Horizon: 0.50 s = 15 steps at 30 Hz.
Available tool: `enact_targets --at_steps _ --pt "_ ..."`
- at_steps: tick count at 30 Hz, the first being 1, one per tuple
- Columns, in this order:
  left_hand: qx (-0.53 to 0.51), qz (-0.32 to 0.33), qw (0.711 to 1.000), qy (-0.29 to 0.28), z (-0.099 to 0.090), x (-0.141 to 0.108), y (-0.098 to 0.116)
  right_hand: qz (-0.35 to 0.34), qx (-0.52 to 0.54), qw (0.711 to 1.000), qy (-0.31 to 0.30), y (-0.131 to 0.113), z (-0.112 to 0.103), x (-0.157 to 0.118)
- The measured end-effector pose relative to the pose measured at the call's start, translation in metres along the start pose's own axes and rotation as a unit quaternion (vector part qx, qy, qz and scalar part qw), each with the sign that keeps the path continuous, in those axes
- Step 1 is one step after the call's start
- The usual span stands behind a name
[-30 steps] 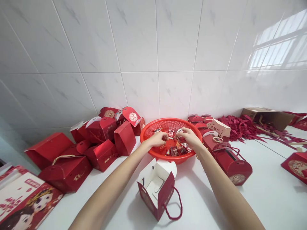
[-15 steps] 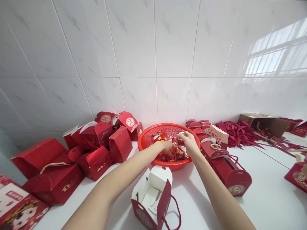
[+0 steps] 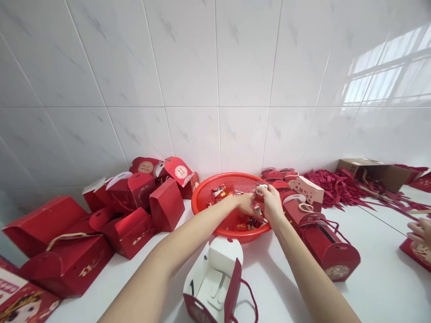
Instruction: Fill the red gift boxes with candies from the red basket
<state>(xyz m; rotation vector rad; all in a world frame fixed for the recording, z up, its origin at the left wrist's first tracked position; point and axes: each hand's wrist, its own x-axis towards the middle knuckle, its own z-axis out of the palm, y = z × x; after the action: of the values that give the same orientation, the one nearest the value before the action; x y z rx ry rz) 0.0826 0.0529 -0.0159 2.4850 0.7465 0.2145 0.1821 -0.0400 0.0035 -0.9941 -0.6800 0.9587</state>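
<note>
Both my hands are over the right half of a red plastic basket (image 3: 203, 185) that holds wrapped candies (image 3: 220, 192). My right hand (image 3: 273, 204) is closed on several wrapped candies (image 3: 260, 190) above the right rim. My left hand (image 3: 246, 204) meets it from the left, its fingers curled against a red-wrapped candy (image 3: 257, 208) between the two hands; its fingertips are partly hidden. Nearest to me, in front of the basket, stands a red gift box (image 3: 215, 287) with its top open, showing a white inside and a dark red cord handle (image 3: 251, 291).
Red gift boxes (image 3: 67, 264) crowd the left side. More boxes (image 3: 332, 251) line the right of the basket, with a heap of dark red ribbons (image 3: 332, 186) and a cardboard carton (image 3: 373, 172) behind. At the far right edge, another person's hand (image 3: 420, 231) touches a red box (image 3: 415, 253).
My left hand has moved right, out of the candies and up against my right hand. More candies show between my hands. Another person's hand has come into view at the right.
</note>
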Motion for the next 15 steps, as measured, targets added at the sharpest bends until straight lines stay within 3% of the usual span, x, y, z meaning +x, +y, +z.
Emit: enact_targets --at_steps 4,10,15 --pt "-0.012 -0.019 1.000 0.018 0.008 0.007 -0.002 -0.017 -0.014 1.000 0.001 0.002 -0.002 0.000" --pt "-0.040 -0.184 0.980 0.070 -0.023 -0.018 -0.032 -0.028 -0.032 0.999 0.006 0.004 -0.001 0.000" --pt "-0.186 -0.150 0.951 0.196 -0.032 -0.038 -0.041 -0.046 -0.039 0.998 -0.012 0.007 -0.002 -0.002"
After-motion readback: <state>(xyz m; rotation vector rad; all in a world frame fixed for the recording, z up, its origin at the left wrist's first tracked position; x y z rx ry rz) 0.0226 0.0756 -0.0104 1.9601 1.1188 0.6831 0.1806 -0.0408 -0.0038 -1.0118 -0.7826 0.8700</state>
